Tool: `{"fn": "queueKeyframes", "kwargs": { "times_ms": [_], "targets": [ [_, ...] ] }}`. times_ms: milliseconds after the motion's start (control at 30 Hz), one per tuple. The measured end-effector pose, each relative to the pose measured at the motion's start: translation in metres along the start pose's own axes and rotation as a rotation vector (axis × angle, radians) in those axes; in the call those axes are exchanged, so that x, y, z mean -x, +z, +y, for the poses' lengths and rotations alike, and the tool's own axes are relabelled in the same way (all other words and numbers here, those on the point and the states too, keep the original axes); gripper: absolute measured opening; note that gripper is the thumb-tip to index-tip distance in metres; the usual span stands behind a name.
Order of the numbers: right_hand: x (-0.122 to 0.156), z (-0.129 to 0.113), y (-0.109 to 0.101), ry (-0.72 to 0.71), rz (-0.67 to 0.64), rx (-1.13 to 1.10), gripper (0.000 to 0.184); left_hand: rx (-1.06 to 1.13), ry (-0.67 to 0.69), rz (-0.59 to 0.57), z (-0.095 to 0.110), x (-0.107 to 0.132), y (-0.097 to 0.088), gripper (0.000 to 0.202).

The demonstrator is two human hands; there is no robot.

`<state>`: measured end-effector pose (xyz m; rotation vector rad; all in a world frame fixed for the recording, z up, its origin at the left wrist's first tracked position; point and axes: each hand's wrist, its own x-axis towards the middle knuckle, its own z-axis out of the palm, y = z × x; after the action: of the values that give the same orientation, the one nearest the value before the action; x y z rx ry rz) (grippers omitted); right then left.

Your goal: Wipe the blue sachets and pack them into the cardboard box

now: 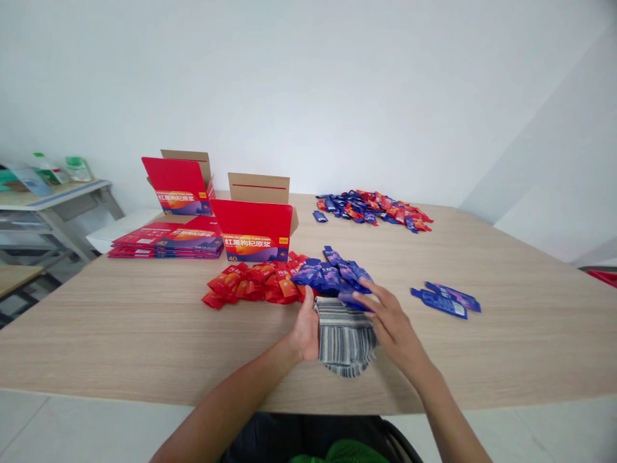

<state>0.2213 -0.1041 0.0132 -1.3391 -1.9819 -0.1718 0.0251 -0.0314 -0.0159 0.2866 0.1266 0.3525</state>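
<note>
My left hand [307,328] grips the left edge of a folded, grey striped cloth piece [348,341] with a rounded lower edge; its exact kind I cannot tell. Slightly blurred, my right hand [391,321] hovers with fingers apart by the cloth's upper right corner. Its fingertips overlap the near end of a heap of blue sachets [321,275], and I cannot tell whether they touch. Left of that heap, red sachets [260,283] lie in a row just beyond my left hand.
Two open red cartons [255,230] [178,186] stand at the back left. Flattened cartons [166,238] are stacked beside them. A mixed sachet pile [373,209] lies near the wall. Two blue sachets [446,299] rest at right. A side table [53,196] holds bottles.
</note>
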Motion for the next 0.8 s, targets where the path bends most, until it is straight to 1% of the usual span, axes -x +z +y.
{"fn": "queueKeyframes", "kwargs": {
  "times_ms": [67,133,200,233,267,300,367,400,467,567,633,700,800],
  "targets": [
    [0.002,-0.023,0.006,-0.091,-0.146,0.006,0.039,0.021,0.020,-0.017,0.001,0.000,-0.002,0.112],
    [0.006,-0.037,0.010,-0.110,-0.267,0.022,0.043,0.026,0.037,-0.014,0.003,0.001,-0.005,0.113],
    [0.010,-0.046,0.014,-0.076,-0.345,0.021,0.062,0.018,0.057,0.010,0.004,0.001,-0.007,0.112],
    [0.010,-0.049,0.016,-0.050,-0.360,0.012,0.069,0.015,0.075,0.024,0.004,0.001,-0.007,0.111],
    [0.010,-0.052,0.019,-0.019,-0.353,0.002,0.069,0.013,0.093,0.033,0.004,0.000,-0.007,0.110],
    [0.009,-0.055,0.023,0.020,-0.321,0.002,0.063,0.010,0.102,0.036,0.003,0.000,-0.006,0.110],
    [0.007,-0.063,0.035,0.100,-0.212,0.056,0.053,-0.004,0.128,0.026,-0.002,0.000,-0.004,0.107],
    [0.005,-0.066,0.043,0.129,-0.153,0.106,0.051,-0.013,0.151,0.020,-0.004,0.001,-0.003,0.105],
    [0.002,-0.072,0.058,0.154,-0.069,0.216,0.053,-0.030,0.185,0.015,-0.007,0.001,-0.001,0.099],
    [-0.006,-0.073,0.072,0.135,-0.050,0.320,0.054,-0.027,0.186,0.013,-0.007,0.002,0.001,0.098],
    [-0.013,-0.068,0.071,0.093,-0.090,0.344,0.052,-0.015,0.165,0.003,-0.003,0.002,0.002,0.101],
    [-0.019,-0.062,0.065,0.064,-0.128,0.362,0.049,-0.008,0.146,0.001,0.002,0.004,0.003,0.103],
    [-0.026,-0.055,0.055,0.084,-0.123,0.387,0.045,0.001,0.124,0.016,0.005,0.006,0.007,0.107]
  ]
}}
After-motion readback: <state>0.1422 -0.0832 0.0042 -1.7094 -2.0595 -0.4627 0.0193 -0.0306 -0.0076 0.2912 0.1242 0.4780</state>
